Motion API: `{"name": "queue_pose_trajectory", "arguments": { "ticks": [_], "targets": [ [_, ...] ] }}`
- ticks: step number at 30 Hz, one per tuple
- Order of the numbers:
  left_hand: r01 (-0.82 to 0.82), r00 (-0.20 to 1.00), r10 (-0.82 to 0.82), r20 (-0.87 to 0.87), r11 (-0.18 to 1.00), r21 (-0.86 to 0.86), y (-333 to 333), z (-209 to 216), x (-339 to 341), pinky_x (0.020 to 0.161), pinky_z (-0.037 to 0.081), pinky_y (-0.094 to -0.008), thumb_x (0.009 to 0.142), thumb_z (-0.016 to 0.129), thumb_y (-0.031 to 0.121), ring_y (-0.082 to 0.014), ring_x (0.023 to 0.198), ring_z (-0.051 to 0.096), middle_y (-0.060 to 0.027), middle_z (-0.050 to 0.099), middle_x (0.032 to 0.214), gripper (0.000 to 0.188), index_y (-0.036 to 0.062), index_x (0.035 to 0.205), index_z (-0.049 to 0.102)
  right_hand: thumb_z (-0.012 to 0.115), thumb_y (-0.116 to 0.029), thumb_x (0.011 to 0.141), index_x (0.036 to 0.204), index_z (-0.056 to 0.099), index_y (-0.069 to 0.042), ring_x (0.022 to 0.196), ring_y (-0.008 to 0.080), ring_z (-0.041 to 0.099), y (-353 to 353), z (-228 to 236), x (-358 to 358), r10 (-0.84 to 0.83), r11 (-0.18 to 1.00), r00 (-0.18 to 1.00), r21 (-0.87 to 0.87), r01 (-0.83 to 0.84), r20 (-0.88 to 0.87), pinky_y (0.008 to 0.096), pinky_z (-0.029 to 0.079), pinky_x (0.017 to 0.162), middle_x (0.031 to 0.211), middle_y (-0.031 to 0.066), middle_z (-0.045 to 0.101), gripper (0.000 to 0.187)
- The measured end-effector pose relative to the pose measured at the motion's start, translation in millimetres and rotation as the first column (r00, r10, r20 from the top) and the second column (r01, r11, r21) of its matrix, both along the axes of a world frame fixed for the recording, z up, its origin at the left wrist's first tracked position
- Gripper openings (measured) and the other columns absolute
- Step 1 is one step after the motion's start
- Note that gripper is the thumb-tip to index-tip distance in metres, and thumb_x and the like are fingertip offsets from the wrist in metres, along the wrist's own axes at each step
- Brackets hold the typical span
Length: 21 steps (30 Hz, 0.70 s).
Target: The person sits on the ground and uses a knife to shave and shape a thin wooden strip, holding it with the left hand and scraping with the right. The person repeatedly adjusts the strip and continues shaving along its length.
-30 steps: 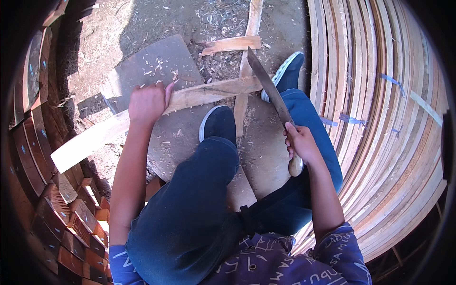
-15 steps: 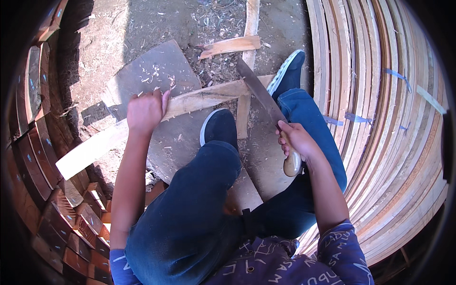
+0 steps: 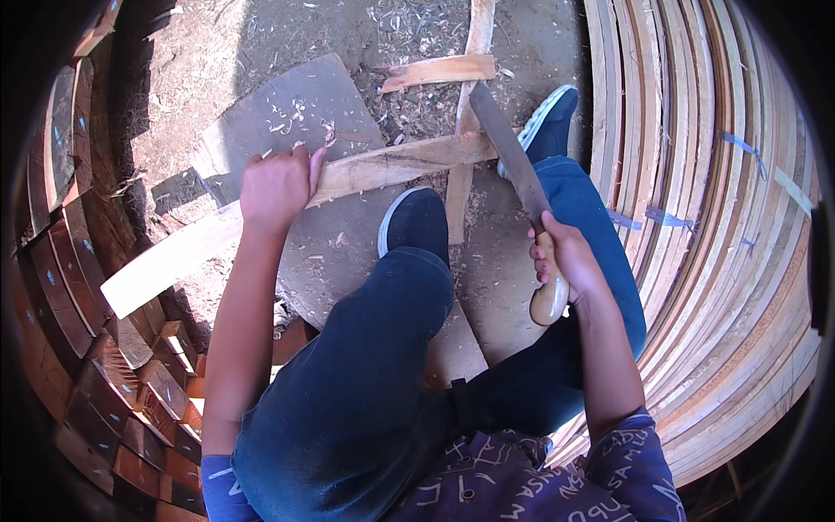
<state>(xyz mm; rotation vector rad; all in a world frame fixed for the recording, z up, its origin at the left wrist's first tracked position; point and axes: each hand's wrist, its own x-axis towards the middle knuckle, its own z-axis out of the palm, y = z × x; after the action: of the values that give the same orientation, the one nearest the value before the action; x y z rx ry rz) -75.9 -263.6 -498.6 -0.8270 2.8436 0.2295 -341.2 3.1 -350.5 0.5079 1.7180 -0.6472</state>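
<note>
A long pale wooden board [image 3: 383,170] lies slantwise in front of me, its sunlit end low at the left and its far end by my right shoe. My left hand [image 3: 277,187] grips the board left of its middle, the thumb along the upper face. In my right hand [image 3: 564,254] is a machete [image 3: 511,155], held by its light wooden handle. The wide dark blade points up and away, its tip beyond the board's right end. From this view I cannot tell whether the blade touches the wood.
A thin wooden strip [image 3: 458,204] passes under the board, and a short scrap [image 3: 439,71] lies across it farther off. A flat grey slab [image 3: 291,117] holds shavings. Long planks [image 3: 687,174] are stacked at the right; cut timber ends [image 3: 130,383] are piled at the left.
My right hand and the machete have shifted slightly right, the blade now standing steeper. The view has moved a little; my left hand keeps its grip on the board.
</note>
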Motion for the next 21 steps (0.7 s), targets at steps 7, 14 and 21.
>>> {"name": "queue_pose_trajectory", "arguments": {
  "ticks": [7, 14, 21],
  "targets": [
    [0.002, 1.0, -0.002, -0.008, 0.999, 0.039, -2.5, 5.5, -5.9, 0.057, 0.049, -0.0391, 0.101, 0.047, 0.04, -0.0267, 0.049, 0.061, -0.0079, 0.061, 0.056, 0.045, 0.0112, 0.07, 0.06, 0.048, -0.04, 0.104, 0.086, 0.05, -0.004, 0.043, 0.0112, 0.047, 7.5, -38.6, 9.7, 0.183, 0.975, 0.92, -0.055, -0.214, -0.345, 0.0285, 0.042, 0.04, 0.06, 0.0013, 0.047, 0.04],
    [-0.019, 1.0, 0.018, 0.014, 0.999, 0.032, 4.2, 6.0, 2.9, 0.056, 0.05, -0.0383, 0.1, 0.047, 0.043, -0.0252, 0.049, 0.062, -0.0072, 0.062, 0.055, 0.046, 0.0127, 0.068, 0.062, 0.048, -0.044, 0.103, 0.089, 0.055, -0.004, 0.044, 0.0093, 0.047, -40.8, 25.7, -45.1, 0.376, 0.926, 0.897, 0.05, -0.375, -0.23, 0.0258, 0.041, 0.04, 0.06, -0.0002, 0.048, 0.043],
    [-0.01, 1.0, 0.011, -0.026, 0.999, 0.04, 1.2, -1.8, -3.5, 0.057, 0.049, -0.0392, 0.101, 0.047, 0.042, -0.0252, 0.05, 0.063, -0.0078, 0.062, 0.056, 0.046, 0.0122, 0.069, 0.062, 0.054, -0.032, 0.102, 0.084, 0.049, -0.003, 0.043, 0.0148, 0.051, 30.8, -45.3, 17.4, 0.417, 0.903, 0.908, 0.136, -0.408, -0.042, 0.0329, 0.045, 0.04, 0.057, 0.0025, 0.048, 0.035]
  ]
}}
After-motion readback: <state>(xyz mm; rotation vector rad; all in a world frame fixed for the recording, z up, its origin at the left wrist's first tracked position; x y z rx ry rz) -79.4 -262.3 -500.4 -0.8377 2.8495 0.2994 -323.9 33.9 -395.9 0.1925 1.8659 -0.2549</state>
